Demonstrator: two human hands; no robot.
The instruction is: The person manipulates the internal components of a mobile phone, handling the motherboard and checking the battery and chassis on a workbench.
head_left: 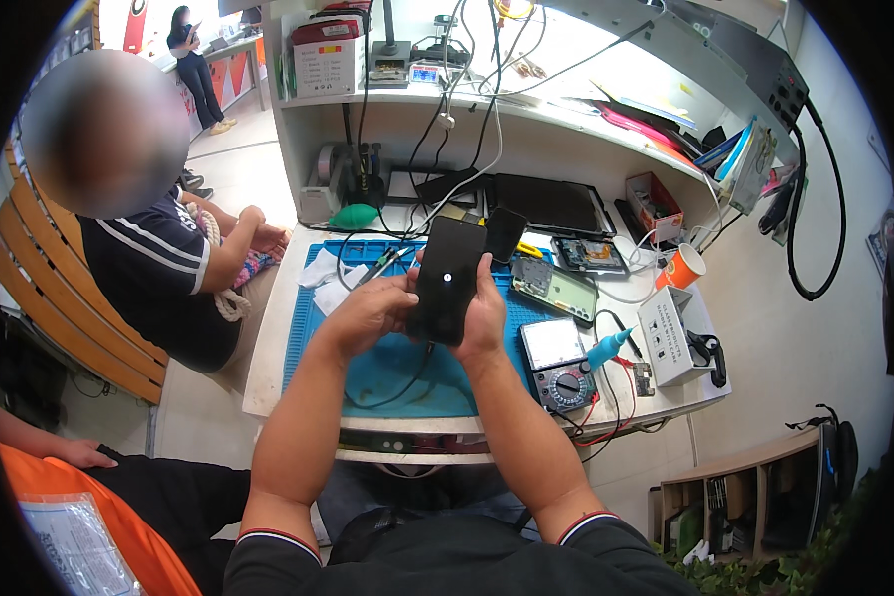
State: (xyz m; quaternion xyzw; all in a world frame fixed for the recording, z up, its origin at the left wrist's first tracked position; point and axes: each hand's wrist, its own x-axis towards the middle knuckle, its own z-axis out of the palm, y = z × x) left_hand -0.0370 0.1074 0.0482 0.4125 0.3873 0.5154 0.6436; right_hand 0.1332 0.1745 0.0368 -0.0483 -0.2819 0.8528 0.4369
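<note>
A black smartphone (447, 298), its dark screen showing a small pale icon, is held upright above the blue repair mat (387, 392), a black cable hanging from its lower end. My left hand (368, 314) grips its left edge with fingers curled. On the other edge my right hand (480, 313) wraps round it, thumb along the side. Beyond the phone lie another dark phone (507, 226) and a soldering iron (387, 261) among wires. An opened phone (553, 291) rests to the right, above an analog multimeter (558, 370); white cloths (323, 278) lie at left.
A seated person (154, 283) on a wooden bench is at my left, another in orange (55, 502) lower left, and one standing (197, 70) behind. A cup (678, 268), white box (666, 338) and blue bottle (606, 348) occupy the right; a shelf (596, 119) with cables spans the back.
</note>
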